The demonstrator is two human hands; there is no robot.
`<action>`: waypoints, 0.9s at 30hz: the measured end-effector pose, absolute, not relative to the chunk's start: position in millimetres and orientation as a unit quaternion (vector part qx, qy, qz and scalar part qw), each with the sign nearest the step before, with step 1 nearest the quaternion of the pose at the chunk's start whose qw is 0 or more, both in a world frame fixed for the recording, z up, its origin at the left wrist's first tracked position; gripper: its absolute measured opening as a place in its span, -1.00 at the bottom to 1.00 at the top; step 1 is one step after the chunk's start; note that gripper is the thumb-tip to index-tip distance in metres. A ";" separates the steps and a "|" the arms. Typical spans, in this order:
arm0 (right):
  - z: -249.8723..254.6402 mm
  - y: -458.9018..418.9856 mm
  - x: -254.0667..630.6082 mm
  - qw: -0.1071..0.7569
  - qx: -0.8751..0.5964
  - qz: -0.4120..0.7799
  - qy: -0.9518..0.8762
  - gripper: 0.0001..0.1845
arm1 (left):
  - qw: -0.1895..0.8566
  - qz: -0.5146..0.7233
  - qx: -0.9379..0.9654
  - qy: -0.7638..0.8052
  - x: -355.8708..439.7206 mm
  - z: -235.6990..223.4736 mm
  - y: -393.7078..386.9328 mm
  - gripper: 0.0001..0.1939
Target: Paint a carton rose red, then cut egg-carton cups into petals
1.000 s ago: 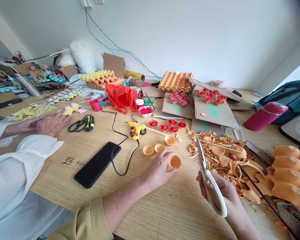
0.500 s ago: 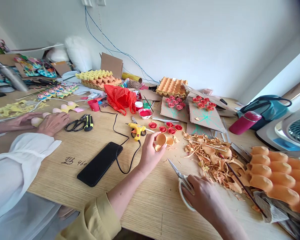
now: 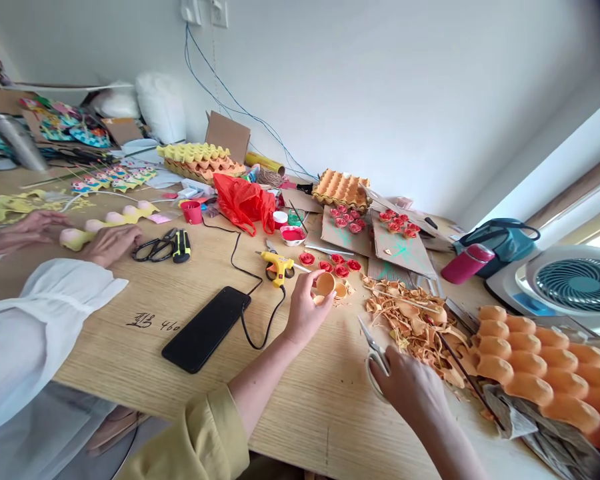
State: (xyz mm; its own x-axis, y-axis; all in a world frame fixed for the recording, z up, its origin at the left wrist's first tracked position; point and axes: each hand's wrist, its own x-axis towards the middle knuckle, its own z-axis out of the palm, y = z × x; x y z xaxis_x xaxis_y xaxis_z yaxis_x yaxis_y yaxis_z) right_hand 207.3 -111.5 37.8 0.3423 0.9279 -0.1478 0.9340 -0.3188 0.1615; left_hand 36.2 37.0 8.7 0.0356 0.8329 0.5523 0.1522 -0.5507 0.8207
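Note:
Between the thumb and fingers of my left hand [image 3: 303, 310] is an orange egg-carton cup [image 3: 325, 284], its round opening facing me. More cut cups [image 3: 341, 291] lie just behind it on the table. My right hand [image 3: 413, 380] grips white-handled scissors [image 3: 373, 343], whose blades point up and left toward the cup without touching it. Right of the blades spreads a heap of orange carton scraps [image 3: 405, 320]. Red-painted carton roses [image 3: 340, 269] sit beyond my left hand, near a yellow glue gun [image 3: 279, 267].
A black phone [image 3: 207, 328] lies left of my forearm. An orange egg tray [image 3: 540, 363], a pink bottle [image 3: 467, 263] and a fan [image 3: 580, 283] stand right. Rose-topped cardboard [image 3: 405, 257] lies behind the scraps. At left, a co-worker's hands [image 3: 113, 243] touch a yellow carton strip [image 3: 97, 225].
My view has shifted slightly to the right, showing more of the fan. Both hands keep their hold on the cup and scissors. The co-worker's left hand has drawn back from the strip.

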 end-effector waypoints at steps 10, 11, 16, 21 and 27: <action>30.4 -60.5 179.7 0.096 0.789 -0.024 0.606 -0.57 | 0.286 0.565 0.670 0.389 36.5 5.1 35.6 -0.59; 30.3 -61.7 184.3 0.098 0.795 -0.025 0.599 -0.56 | 0.283 0.563 0.674 0.386 37.0 5.4 34.9 -0.58; 34.0 -86.1 218.7 0.111 0.837 -0.024 0.536 -0.51 | 0.272 0.526 0.719 0.364 41.1 2.4 28.3 -0.56; 40.9 -94.9 236.7 0.097 0.845 -0.038 0.525 -0.49 | 0.249 0.412 0.817 0.318 43.7 -7.4 18.4 -0.51; 36.4 -74.1 242.3 0.013 0.840 -0.027 0.542 -0.60 | 0.162 0.255 0.905 0.298 43.0 -8.9 16.0 -0.55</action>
